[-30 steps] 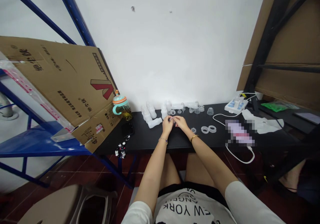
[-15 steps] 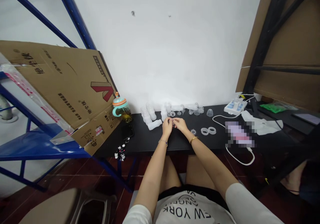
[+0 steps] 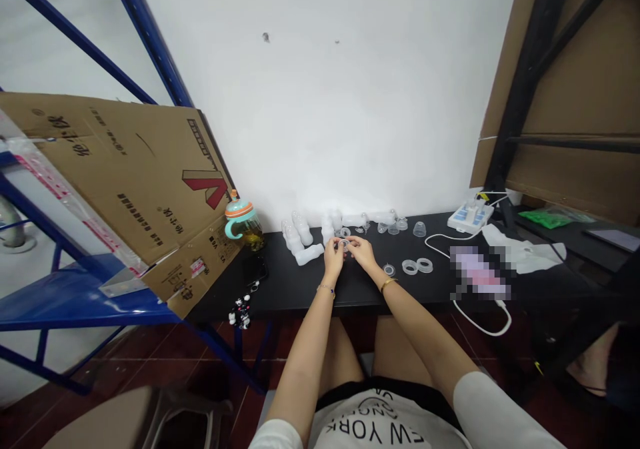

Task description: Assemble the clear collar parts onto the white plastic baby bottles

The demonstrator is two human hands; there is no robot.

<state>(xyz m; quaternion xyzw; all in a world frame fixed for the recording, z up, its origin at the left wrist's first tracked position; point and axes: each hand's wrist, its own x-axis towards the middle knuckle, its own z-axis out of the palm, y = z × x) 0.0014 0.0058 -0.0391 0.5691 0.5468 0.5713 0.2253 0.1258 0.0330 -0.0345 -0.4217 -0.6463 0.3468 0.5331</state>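
Between my fingertips is a small clear plastic ring, perhaps with another clear part in it. My left hand pinches its left side and my right hand grips the right side, both just above the black table. Fingers hide much of it. To the right lie a small round clear piece and two translucent collar rings. Translucent white bottles lie to the left of my hands. Behind are clear nipple-shaped pieces and a clear dome cap.
A teal-lidded jug of tea, a dark phone and a charm strap are on the left by a large cardboard sheet. At right are a power strip, a white cable and a blurred-out pinkish item.
My fingers have opened out a little around the clear ring, so more of it shows. The camera view has tilted slightly upward.
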